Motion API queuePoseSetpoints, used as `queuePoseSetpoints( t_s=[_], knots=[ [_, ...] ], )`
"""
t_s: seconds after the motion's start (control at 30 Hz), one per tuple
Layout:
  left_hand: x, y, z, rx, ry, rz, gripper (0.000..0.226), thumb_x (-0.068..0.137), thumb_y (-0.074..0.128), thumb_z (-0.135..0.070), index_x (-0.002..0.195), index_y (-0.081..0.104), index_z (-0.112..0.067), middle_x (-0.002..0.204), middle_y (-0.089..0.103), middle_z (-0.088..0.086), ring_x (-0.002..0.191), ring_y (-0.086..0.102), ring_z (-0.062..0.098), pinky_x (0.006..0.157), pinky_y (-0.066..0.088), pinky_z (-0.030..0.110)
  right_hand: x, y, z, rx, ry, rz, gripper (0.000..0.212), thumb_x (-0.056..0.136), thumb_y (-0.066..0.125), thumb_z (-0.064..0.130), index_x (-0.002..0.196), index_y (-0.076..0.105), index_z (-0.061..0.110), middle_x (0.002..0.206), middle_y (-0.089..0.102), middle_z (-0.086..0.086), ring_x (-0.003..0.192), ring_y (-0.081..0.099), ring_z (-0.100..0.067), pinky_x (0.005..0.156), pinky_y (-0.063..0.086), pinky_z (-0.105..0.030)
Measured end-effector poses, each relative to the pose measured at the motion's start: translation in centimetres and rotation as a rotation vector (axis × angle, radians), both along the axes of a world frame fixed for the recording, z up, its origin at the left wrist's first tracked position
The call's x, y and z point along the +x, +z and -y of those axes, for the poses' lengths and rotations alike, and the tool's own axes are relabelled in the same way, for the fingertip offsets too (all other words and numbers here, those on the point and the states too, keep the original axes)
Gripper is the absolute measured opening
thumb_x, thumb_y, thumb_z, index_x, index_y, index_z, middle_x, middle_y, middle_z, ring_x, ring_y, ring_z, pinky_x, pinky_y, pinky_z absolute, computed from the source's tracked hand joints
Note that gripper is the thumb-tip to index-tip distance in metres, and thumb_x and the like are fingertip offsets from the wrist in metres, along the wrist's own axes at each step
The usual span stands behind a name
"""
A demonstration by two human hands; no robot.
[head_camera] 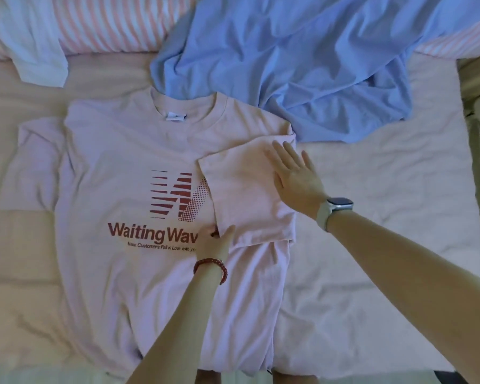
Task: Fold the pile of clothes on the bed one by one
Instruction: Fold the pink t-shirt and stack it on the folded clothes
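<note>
A pale pink T-shirt (pixel 117 151) with a dark red "Waiting Wave" print lies face up on the bed. Its right side and sleeve (pixel 241 195) are folded in over the chest. My right hand (pixel 297 176), with a watch on the wrist, lies flat with straight fingers on the folded sleeve. My left hand (pixel 216 242), with a red bead bracelet, touches the lower corner of the folded sleeve; whether it pinches the cloth cannot be made out. The shirt's left sleeve (pixel 36 162) is spread out flat.
A crumpled light blue garment (pixel 302 59) lies behind the shirt at the back right. A white garment (pixel 36 51) lies at the back left on a pink striped pillow (pixel 108 23). The pink bed sheet (pixel 385 217) extends right to the bed's edge (pixel 471 128).
</note>
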State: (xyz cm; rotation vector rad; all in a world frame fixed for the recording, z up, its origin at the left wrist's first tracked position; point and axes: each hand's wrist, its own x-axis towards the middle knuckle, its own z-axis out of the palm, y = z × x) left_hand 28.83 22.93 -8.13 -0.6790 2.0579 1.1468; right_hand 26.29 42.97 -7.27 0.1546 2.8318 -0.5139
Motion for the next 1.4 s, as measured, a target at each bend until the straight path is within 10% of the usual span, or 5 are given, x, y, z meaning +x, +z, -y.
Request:
queuePoseSetpoints(
  t_s=[0.17, 0.43, 0.7, 1.07, 1.4],
  knots=[
    [0.8, -0.4, 0.7, -0.159, -0.126, -0.082, 0.015, 0.083, 0.057, -0.014, 0.095, 0.048, -0.015, 0.070, 0.052, -0.007, 0.069, 0.052, 0.017, 0.057, 0.035, 0.024, -3.0, -1.8, -2.0, 0.287, 0.126, 0.379, 0.049, 0.100, 0.017, 0.035, 0.148, 0.006, 0.036, 0.158, -0.005, 0.004, 0.144, -0.008, -0.026, 0.112, 0.004, -0.055],
    [2.4, 1.7, 11.7, -0.280, -0.008, -0.359, 0.028, 0.084, 0.061, -0.004, 0.112, 0.055, -0.002, 0.109, 0.053, 0.010, 0.095, 0.051, 0.023, 0.077, 0.041, 0.029, 0.7, 0.0, 9.7, 0.027, -0.075, 0.025, 0.055, 0.091, 0.028, 0.030, 0.143, 0.034, 0.014, 0.150, 0.028, -0.016, 0.140, 0.022, -0.036, 0.108, 0.013, -0.063],
    [4.5, 0.9, 25.9, -0.532, 0.202, -0.070, 0.079, 0.075, 0.069, -0.036, 0.140, 0.031, -0.011, 0.145, 0.029, 0.015, 0.131, 0.027, 0.032, 0.102, 0.031, 0.043, 16.8, -0.3, 19.4, -0.233, -0.932, -0.033, 0.053, 0.086, 0.054, 0.002, 0.136, 0.039, -0.001, 0.134, 0.041, -0.023, 0.124, 0.039, -0.039, 0.102, 0.035, -0.045],
    [9.7, 0.0, 29.8, -0.325, 0.061, 0.042, 0.020, 0.087, 0.061, -0.023, 0.094, 0.049, -0.008, 0.089, 0.054, 0.006, 0.082, 0.048, 0.024, 0.063, 0.034, 0.029, 25.9, -1.7, 24.0, -0.430, -1.343, 0.569, 0.046, 0.085, 0.055, 0.033, 0.119, 0.044, 0.003, 0.113, 0.055, -0.020, 0.103, 0.053, -0.038, 0.085, 0.042, -0.040],
    [13.7, 1.6, 32.6, -0.150, 0.099, -0.314, 0.011, 0.098, 0.037, -0.013, 0.090, 0.044, -0.009, 0.086, 0.047, 0.008, 0.087, 0.041, 0.017, 0.063, 0.027, 0.023, 31.2, -1.0, 22.2, -0.373, -1.161, 0.265, 0.011, 0.088, 0.045, 0.011, 0.079, 0.037, 0.011, 0.067, 0.046, -0.006, 0.072, 0.051, -0.031, 0.063, 0.041, -0.040]
  ],
)
